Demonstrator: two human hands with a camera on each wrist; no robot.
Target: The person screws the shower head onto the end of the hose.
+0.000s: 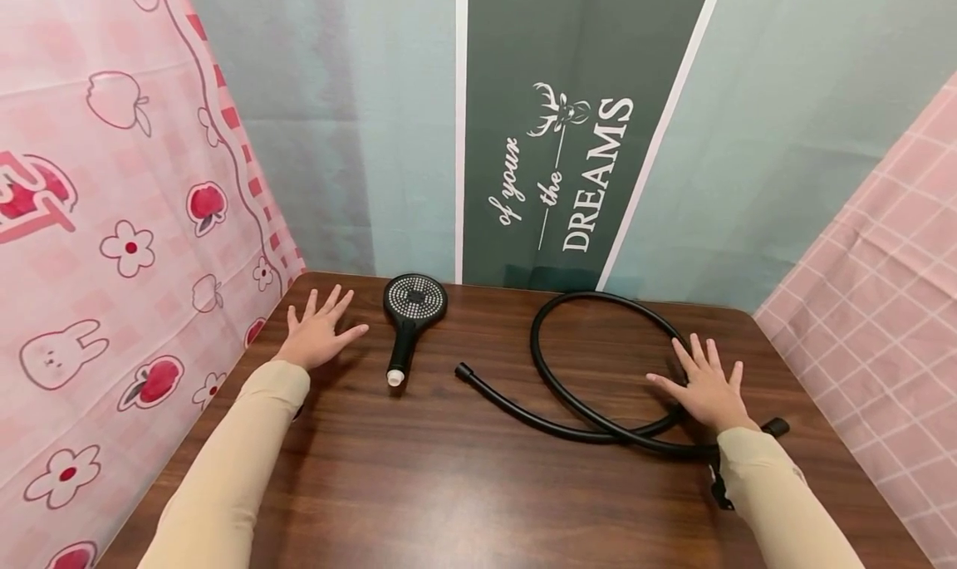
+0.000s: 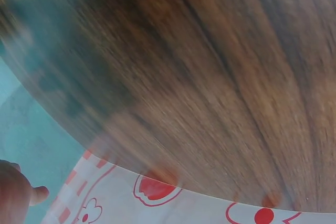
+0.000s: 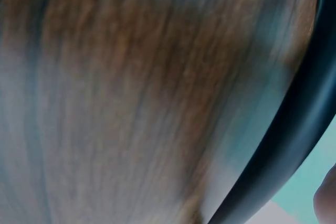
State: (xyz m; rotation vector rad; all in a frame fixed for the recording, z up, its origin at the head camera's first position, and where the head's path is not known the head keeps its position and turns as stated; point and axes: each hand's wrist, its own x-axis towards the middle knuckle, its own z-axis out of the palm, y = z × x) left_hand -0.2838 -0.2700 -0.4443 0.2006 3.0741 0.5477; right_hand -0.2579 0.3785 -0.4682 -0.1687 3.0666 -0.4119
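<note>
A black shower head [image 1: 415,297] lies face up near the back edge, its handle with a white threaded end pointing toward me. Just left of it, my left hand [image 1: 317,334] is spread with straight fingers and holds nothing. To the right, a black shower hose [image 1: 555,378] lies in a loose loop, one end near the middle and the other by my right wrist. My right hand [image 1: 706,386], fingers spread, is over the right part of that loop; whether it touches the hose I cannot tell. The right wrist view shows the hose [image 3: 283,129] close up.
The brown wooden table [image 1: 419,486] reaches back to a blue-green curtain [image 1: 321,137] with a dark printed panel. Pink patterned cloth [image 1: 127,303] hangs on the left, and pink checked cloth [image 1: 890,328] on the right.
</note>
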